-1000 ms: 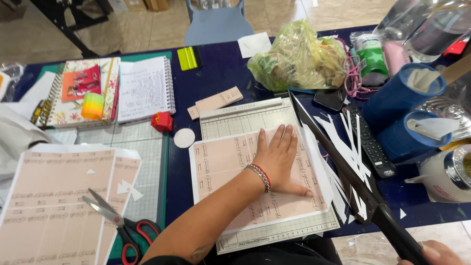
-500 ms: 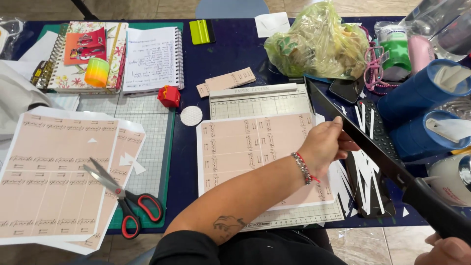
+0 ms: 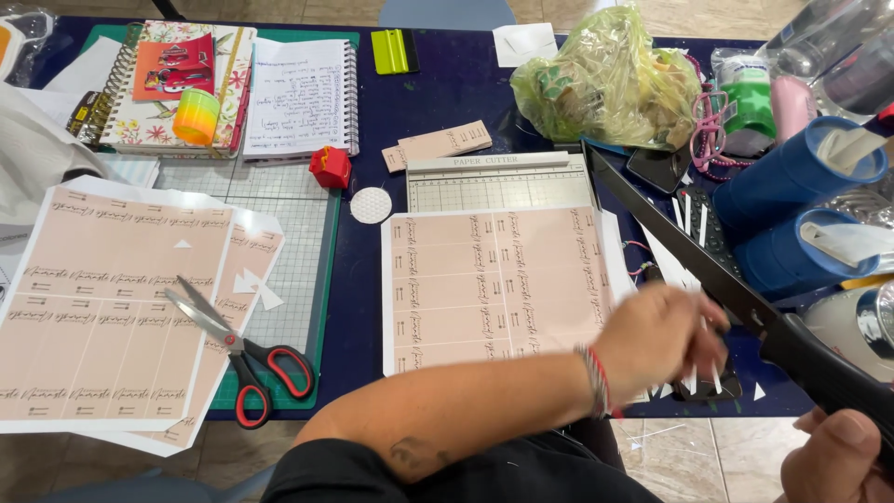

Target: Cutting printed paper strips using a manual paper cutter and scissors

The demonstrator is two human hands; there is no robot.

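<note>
The pink sheet (image 3: 498, 289) lies flat on the cutter (image 3: 503, 182), whose black blade arm (image 3: 689, 251) is up, near the table's right edge.

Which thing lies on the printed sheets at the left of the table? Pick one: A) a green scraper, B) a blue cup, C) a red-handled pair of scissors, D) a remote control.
C: the red-handled scissors lie open across the stacked printed sheets at left.

left hand (image 3: 656, 343) slid off pink sheet (image 3: 494, 284) toward its right edge
</note>
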